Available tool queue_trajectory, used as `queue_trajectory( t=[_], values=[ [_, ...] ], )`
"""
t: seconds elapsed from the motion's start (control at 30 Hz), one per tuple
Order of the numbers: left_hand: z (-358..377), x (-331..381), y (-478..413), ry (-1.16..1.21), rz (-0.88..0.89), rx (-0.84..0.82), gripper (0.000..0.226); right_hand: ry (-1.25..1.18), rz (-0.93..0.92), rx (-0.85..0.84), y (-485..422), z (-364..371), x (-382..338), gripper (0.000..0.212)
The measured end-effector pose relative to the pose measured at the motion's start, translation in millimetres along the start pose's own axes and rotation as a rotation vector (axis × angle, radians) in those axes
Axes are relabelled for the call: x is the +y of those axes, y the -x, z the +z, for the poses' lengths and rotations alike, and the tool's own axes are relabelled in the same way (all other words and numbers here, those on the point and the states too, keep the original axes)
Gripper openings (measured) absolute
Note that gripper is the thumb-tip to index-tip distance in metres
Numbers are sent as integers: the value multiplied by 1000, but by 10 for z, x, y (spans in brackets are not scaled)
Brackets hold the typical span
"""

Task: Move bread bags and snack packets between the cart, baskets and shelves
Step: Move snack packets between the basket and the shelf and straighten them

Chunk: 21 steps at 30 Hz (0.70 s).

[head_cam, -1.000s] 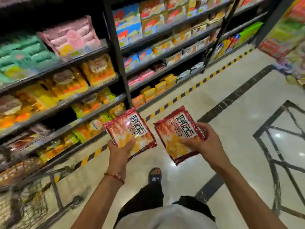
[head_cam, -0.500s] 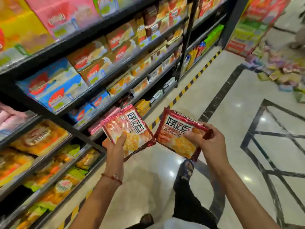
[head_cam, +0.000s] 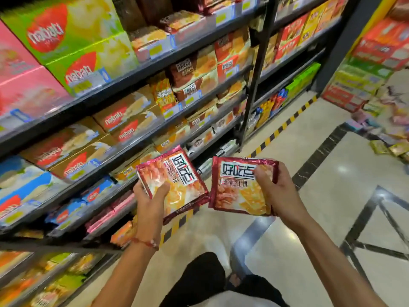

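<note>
Head cam view: I've got two matching red snack packets, one per hand. Both are up in the air in front of me over the floor (head_cam: 321, 173), just off the front edge of the lower shelves (head_cam: 141, 70) and not resting on anything. My left hand (head_cam: 150, 193) grips the left packet (head_cam: 177, 180) at its lower left corner, thumb on the printed face, fingers wrapped round the edge. My right hand (head_cam: 278, 191) holds the right packet (head_cam: 239, 189) by its right edge, thumb across the front. The inner edges of the two nearly touch. They look light and crinkly, and the foil's glossy, so probably a bit slippery. I'd guess there are biscuits inside that crack if squeezed, so best to pinch the sealed edges, not the middle. Both arms reach forward, palms turned inward, red thread (head_cam: 146, 242) on my left wrist.
</note>
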<state>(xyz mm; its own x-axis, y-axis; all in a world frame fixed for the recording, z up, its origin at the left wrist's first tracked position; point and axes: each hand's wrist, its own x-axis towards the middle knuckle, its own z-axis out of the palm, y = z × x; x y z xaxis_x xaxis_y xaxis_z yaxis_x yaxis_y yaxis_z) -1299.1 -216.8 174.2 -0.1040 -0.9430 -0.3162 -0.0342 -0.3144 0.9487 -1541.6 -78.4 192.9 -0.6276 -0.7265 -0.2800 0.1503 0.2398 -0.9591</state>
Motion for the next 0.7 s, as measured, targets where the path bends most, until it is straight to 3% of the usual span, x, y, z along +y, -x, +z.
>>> queue_trajectory(
  t=[0.1, 0.2, 0.33, 0.43, 0.47, 0.5, 0.6, 0.7],
  values=[
    [441, 118, -391, 18, -4, -30, 47, -39, 72, -119, -550, -131, -160, 42],
    [900, 284, -745, 47, -8, -47, 68, -25, 106, -167, -1112, -211, -299, 42],
    [1450, 491, -1213, 11, 26, 17, 52, 62, 40, -145, -1786, -310, -587, 56],
    [1771, 670, -1512, 32, 19, 8, 25, 32, -23, -116, -2240, -376, -819, 47],
    [1869, 710, -1588, 46, 34, -6, 26, 4, -31, -116, -2399, -408, -882, 43],
    [1935, 721, -1677, 47, 43, -6, 32, -19, -41, -122, -2536, -447, -937, 38],
    [2191, 856, -1849, 86, 39, 42, 83, -63, -101, -140, -2947, -585, -1085, 32],
    [2509, 1004, -2002, 158, 18, 125, 91, -79, -141, -192, -3404, -768, -1207, 30]
  ],
)
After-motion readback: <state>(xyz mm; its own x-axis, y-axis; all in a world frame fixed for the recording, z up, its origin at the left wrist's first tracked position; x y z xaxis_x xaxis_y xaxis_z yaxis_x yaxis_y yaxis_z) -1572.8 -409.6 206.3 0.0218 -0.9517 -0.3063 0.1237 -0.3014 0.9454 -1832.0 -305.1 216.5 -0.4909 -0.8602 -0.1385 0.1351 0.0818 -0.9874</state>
